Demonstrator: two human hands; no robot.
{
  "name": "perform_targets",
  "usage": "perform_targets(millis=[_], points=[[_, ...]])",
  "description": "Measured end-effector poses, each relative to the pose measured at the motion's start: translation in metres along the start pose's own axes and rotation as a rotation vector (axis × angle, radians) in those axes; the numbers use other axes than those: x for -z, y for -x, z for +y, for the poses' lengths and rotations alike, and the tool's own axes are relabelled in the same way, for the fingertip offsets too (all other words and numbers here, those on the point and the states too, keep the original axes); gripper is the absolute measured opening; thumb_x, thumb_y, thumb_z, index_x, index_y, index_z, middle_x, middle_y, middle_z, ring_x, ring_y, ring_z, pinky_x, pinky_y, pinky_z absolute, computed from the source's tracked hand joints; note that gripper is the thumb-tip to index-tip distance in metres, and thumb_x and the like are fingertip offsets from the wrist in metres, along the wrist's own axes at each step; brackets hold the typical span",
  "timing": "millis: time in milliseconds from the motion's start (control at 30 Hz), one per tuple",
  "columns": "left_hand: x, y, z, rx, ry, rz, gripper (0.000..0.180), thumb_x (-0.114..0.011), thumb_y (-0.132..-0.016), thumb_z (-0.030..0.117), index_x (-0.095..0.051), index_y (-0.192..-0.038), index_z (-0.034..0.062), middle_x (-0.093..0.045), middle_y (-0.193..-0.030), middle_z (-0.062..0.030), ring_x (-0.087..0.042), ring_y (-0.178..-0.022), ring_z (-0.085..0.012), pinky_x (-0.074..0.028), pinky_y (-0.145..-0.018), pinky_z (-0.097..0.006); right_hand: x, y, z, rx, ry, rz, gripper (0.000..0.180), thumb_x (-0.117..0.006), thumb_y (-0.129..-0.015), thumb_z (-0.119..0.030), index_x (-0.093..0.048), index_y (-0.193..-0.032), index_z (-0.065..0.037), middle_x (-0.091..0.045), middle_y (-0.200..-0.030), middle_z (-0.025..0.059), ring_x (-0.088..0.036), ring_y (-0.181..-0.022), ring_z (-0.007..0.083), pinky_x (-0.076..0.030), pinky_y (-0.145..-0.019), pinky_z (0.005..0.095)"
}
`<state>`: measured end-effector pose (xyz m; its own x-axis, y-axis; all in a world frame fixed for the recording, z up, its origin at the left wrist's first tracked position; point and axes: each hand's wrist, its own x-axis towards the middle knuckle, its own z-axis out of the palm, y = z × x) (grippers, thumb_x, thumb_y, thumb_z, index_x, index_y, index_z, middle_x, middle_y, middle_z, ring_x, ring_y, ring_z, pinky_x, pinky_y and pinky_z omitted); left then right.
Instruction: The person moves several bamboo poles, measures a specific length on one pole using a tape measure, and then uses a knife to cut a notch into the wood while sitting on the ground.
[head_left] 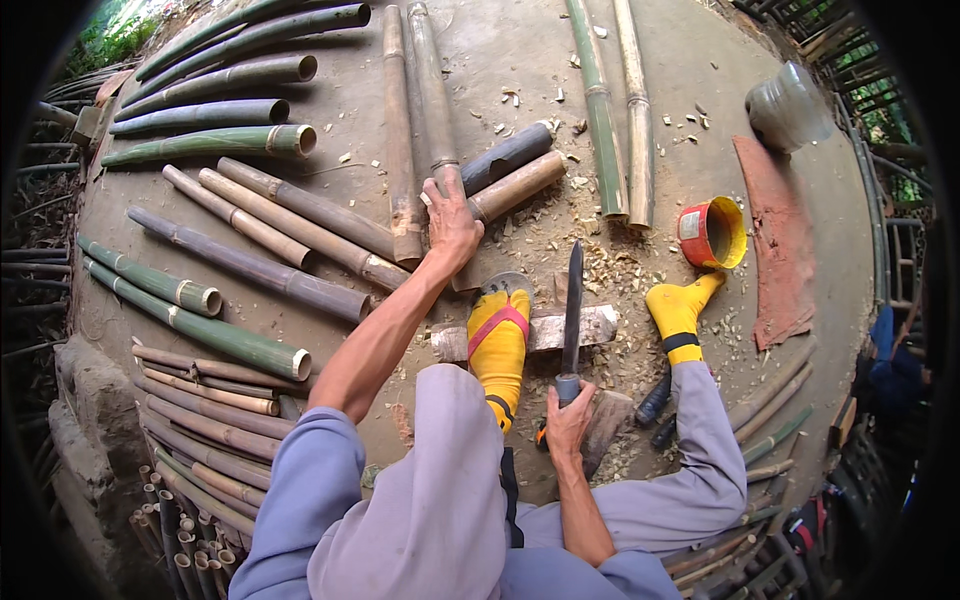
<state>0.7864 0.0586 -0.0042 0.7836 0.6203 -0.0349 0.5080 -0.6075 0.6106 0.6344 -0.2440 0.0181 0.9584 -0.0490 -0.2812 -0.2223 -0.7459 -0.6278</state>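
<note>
My left hand (pixel 452 222) reaches forward and is closed around a brownish bamboo pole (pixel 430 90) that lies pointing away from me. Just right of its fingers, a short tan bamboo piece (pixel 520 187) and a dark bamboo piece (pixel 507 157) lie slanted. In my right hand (pixel 570 420) is the grey handle of a machete (pixel 573 310), its long dark blade standing tip away from me. Behind the blade, a pale wooden block (pixel 590 325) lies crosswise by my yellow-socked foot (pixel 500 350). Part of the gripped pole is hidden under my hand.
Green and brown bamboo poles (pixel 240 345) fill the left side. Two long poles (pixel 605 110) lie ahead. Wood shavings (pixel 610 265) cover the ground near the block. A red and yellow tin (pixel 712 233), a reddish sheet (pixel 772 245) and a clear plastic container (pixel 788 108) are at right.
</note>
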Motion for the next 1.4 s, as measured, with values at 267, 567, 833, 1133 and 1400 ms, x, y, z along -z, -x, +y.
perform_targets(millis=[267, 567, 833, 1133, 1400], points=[[0.039, 0.009, -0.002, 0.544, 1.228, -0.327, 0.055, -0.057, -0.067, 0.002, -0.033, -0.116, 0.0027, -0.054, -0.089, -0.013, -0.059, -0.061, -0.0209, -0.054, -0.053, -0.037, 0.0, -0.005, 0.009, 0.051, 0.059, -0.026, 0.047, -0.069, -0.077, -0.015, -0.042, -0.112, 0.001, -0.054, -0.096, 0.0224, -0.056, -0.085, 0.0393, -0.043, -0.074, 0.0448], [0.039, 0.142, 0.035, 0.425, 1.084, -0.938, 0.052, -0.065, -0.077, 0.021, -0.046, -0.121, 0.0027, -0.058, -0.101, -0.0073, -0.059, -0.086, -0.0154, -0.048, -0.073, -0.029, 0.053, -0.032, -0.08, -0.268, -1.03, -0.53, 0.057, -0.064, -0.086, -0.029, -0.041, -0.128, 0.002, -0.056, -0.098, 0.0122, -0.061, -0.077, 0.0167, -0.051, -0.063, 0.0271], [0.036, 0.118, 0.02, 0.596, 1.381, -0.766, 0.051, -0.065, -0.083, 0.032, -0.047, -0.121, 0.0025, -0.057, -0.103, -0.0065, -0.058, -0.089, -0.0157, -0.049, -0.076, -0.031, 0.126, 0.0, -0.071, -0.235, -0.582, -0.875, 0.058, -0.072, -0.076, -0.011, -0.045, -0.125, 0.001, -0.059, -0.086, 0.0071, -0.059, -0.061, 0.0102, -0.047, -0.055, 0.0234], [0.057, 0.128, 0.078, 0.597, 1.665, -0.962, 0.042, -0.067, -0.082, 0.021, -0.048, -0.116, 0.0063, -0.054, -0.114, -0.0076, -0.054, -0.107, -0.0206, -0.048, -0.089, -0.045, 0.272, 0.015, -0.034, -0.019, 0.218, -0.496, 0.059, -0.073, -0.057, -0.013, -0.056, -0.113, -0.002, -0.063, -0.094, 0.015, -0.06, -0.087, 0.0225, -0.046, -0.081, 0.0326], [0.063, 0.153, 0.08, 0.678, 1.848, -0.84, 0.036, -0.066, -0.08, 0.015, -0.053, -0.111, 0.002, -0.057, -0.112, -0.0137, -0.054, -0.11, -0.0275, -0.043, -0.098, -0.05, 0.321, -0.029, -0.017, 0.471, 0.835, 0.355, 0.052, -0.061, -0.059, -0.001, -0.055, -0.11, -0.005, -0.054, -0.109, 0.0135, -0.048, -0.108, 0.0323, -0.029, -0.102, 0.0462]])
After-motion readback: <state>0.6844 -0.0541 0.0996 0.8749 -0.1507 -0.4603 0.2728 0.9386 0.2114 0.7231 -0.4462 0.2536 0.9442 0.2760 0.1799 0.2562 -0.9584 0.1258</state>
